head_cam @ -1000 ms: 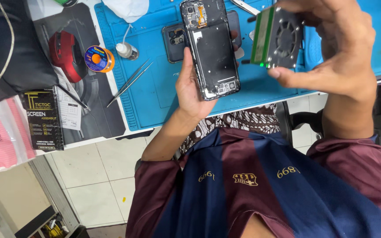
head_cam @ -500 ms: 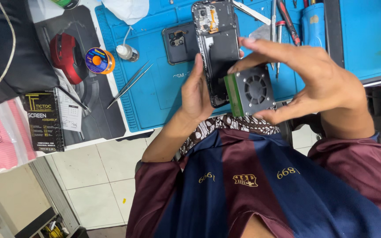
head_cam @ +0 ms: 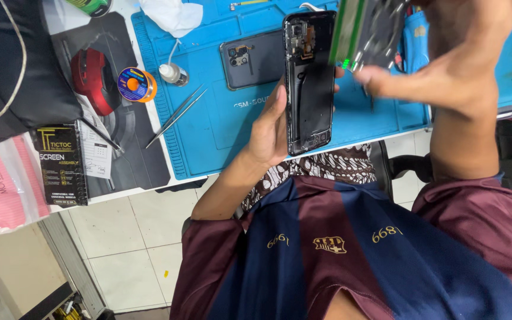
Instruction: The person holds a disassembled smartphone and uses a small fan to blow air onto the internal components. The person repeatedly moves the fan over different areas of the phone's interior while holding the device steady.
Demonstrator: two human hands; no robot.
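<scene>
Left hand (head_cam: 271,127): closed around the left long edge of the phone (head_cam: 310,83), thumb side up, fingers hidden behind it.
Phone: held upright over the blue mat (head_cam: 208,118), back cover off, dark insides facing the camera; its lower end hangs just past the mat's near edge.
Right hand (head_cam: 445,71): gripping the fan unit (head_cam: 367,29), a green-sided block with a round fan, blurred.
Fan unit: just right of the phone's top, tilted, partly cut by the upper frame edge.
Back cover (head_cam: 251,59): flat on the mat, just left of the phone.
Tweezers (head_cam: 176,115): on the mat's left part, well apart from both hands.
Solder spool (head_cam: 136,84): beside the mat's left edge.
Open room: bare mat below the back cover, between tweezers and left hand.
</scene>
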